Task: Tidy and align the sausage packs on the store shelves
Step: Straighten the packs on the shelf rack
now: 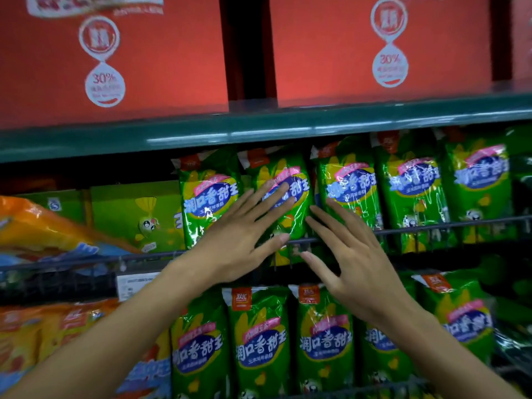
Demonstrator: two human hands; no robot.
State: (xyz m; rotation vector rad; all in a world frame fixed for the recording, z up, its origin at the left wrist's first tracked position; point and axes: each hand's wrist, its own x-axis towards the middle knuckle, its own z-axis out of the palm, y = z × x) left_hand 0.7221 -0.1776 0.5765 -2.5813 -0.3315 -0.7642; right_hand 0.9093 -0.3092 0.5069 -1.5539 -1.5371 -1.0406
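Green sausage packs with blue and pink labels stand upright in a row on the middle shelf, behind a wire rail (431,227). My left hand (244,237) lies flat, fingers spread, on the second pack from the left (290,168), which leans slightly. My right hand (348,257) is spread flat just right of it, its fingertips at the edge of the third pack (349,182). Neither hand grips anything. The leftmost pack (205,197) stands beside my left hand. More green packs (260,341) fill the shelf below.
Red cartons (161,59) sit on the top shelf above a green shelf edge (259,129). Orange packs (34,226) lie at the left, with a green carton (135,214) behind. A price tag (135,285) hangs on the rail at lower left.
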